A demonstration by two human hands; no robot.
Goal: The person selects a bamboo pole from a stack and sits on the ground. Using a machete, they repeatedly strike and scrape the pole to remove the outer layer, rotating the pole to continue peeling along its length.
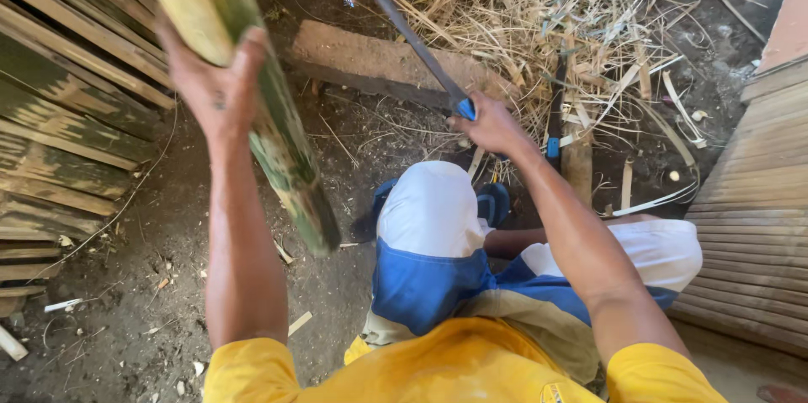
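Green-and-yellow mottled bamboo, a thick split length (252, 92), is held upright and tilted in the left hand (215, 87), whose fingers are clenched round its upper part; the lower end hangs just above the dirt floor (143, 310), beside the raised knee. A long dark machete blade with a blue handle (425, 54) is grasped in the right hand (492, 125), fingers closed on the handle, the blade pointing up and away toward a weathered wooden block (370, 62) lying on the ground.

The bamboo length is judged stiff and fairly heavy for one hand, with a smooth waxy skin likely to slip and split edges likely to be sharp; the skin side near the upper end, where it is now gripped, is judged the soundest place to take hold.

A second blue-handled tool (555, 113) is seen lying in a heap of pale straw-coloured bamboo shavings (555, 24) at the far side of the floor. Flat split bamboo slats (59, 117) are stacked along the left edge of the floor, and a mat of finer pale slats (753, 201) along the right edge. The ground is bare, dark packed earth strewn with chips. Whether the space is roofed cannot be told.
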